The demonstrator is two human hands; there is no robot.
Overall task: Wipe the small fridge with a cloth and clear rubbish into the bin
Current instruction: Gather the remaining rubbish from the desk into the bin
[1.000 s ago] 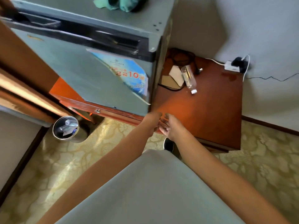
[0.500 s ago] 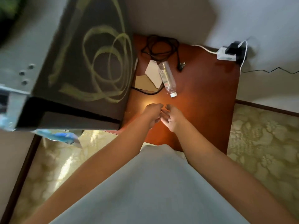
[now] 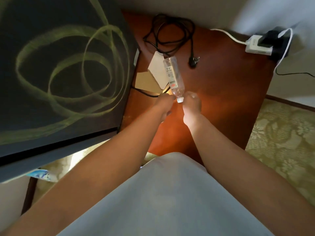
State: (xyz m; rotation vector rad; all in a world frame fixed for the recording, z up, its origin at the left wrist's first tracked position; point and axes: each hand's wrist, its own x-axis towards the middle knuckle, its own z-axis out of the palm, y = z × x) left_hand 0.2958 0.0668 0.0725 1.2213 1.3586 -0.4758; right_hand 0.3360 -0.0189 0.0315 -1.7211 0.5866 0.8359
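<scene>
An empty clear plastic bottle (image 3: 173, 75) with a white cap lies on the red-brown wooden cabinet top (image 3: 226, 99), cap end towards me. My left hand (image 3: 163, 106) reaches the left side of its neck with loosely curled fingers. My right hand (image 3: 192, 106) reaches the right side, fingertips at the bottle's shoulder. Neither hand is closed round the bottle. The small fridge (image 3: 59, 74) fills the left, showing its dark side with a green swirl pattern. Cloth and bin are out of view.
Pieces of white and brown card (image 3: 156, 68) lie under the bottle beside the fridge. A coiled black cable (image 3: 170, 31) with its plug (image 3: 193, 63) lies behind them. A white power strip (image 3: 258, 45) sits at the back right corner. Patterned carpet (image 3: 281, 142) lies to the right.
My view swung right from the fridge front to its side and moved closer. Both hands travelled forward over the cabinet top, from near its front edge to the bottle's cap end.
</scene>
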